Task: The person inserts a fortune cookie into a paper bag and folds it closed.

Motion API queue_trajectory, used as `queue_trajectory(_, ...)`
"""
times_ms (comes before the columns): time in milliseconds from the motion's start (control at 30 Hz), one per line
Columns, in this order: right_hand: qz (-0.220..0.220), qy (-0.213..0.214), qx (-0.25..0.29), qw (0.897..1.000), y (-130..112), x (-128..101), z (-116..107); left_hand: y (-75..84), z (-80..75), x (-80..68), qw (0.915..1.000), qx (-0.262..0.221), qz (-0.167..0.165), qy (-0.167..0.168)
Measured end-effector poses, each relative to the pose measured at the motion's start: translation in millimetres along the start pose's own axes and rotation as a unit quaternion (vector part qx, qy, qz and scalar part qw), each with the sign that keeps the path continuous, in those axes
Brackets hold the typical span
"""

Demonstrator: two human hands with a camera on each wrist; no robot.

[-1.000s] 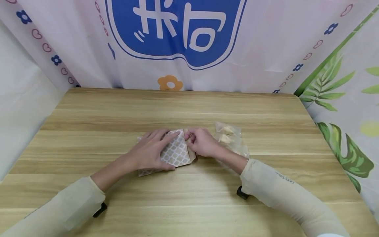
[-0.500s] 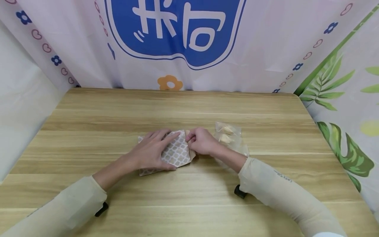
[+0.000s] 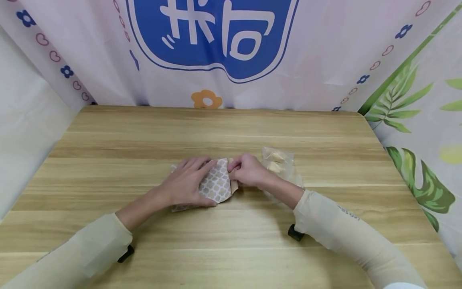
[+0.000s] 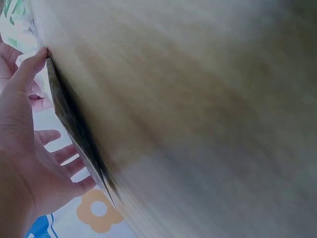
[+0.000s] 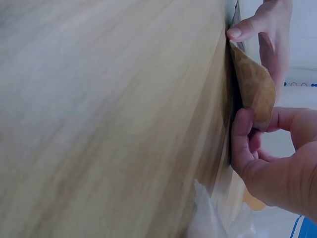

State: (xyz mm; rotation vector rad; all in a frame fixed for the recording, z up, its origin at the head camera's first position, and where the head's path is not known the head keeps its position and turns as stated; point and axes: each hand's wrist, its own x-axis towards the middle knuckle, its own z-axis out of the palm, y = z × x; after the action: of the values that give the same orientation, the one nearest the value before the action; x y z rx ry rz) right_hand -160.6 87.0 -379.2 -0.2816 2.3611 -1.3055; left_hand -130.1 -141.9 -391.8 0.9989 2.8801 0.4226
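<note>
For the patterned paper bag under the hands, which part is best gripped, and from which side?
Grip the paper bag at its right end, coming from the right. That edge curls up off the table, leaving room for fingers beneath, and the right hand already pinches it there. The rest lies flat under the left hand, which presses it down.

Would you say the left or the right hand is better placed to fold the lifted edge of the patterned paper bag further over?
Probably the right hand: it already pinches the patterned paper bag's raised edge, while the left hand lies flat, pressing the bag onto the table.
</note>
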Motion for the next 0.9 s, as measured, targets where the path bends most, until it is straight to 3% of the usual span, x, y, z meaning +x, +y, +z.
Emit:
queue_trajectory(400, -0.018, -0.024, 0.051, 0.998, 2.9, 0.2, 1.3, 2.1, 3.6, 1.1, 0.9999, -0.004, 0.002, 0.015)
queue_trajectory(600, 0.013, -0.044, 0.095, 0.994, 1.9, -2.1, -0.1, 5.0, 0.9, 2.7, 1.0000, -0.001, 0.000, 0.006)
queue_trajectory(900, 0.027, -0.036, 0.086, 0.995, -2.1, -4.2, 0.8, 6.7, -0.4, 3.4, 0.9994, 0.025, 0.016, 0.019)
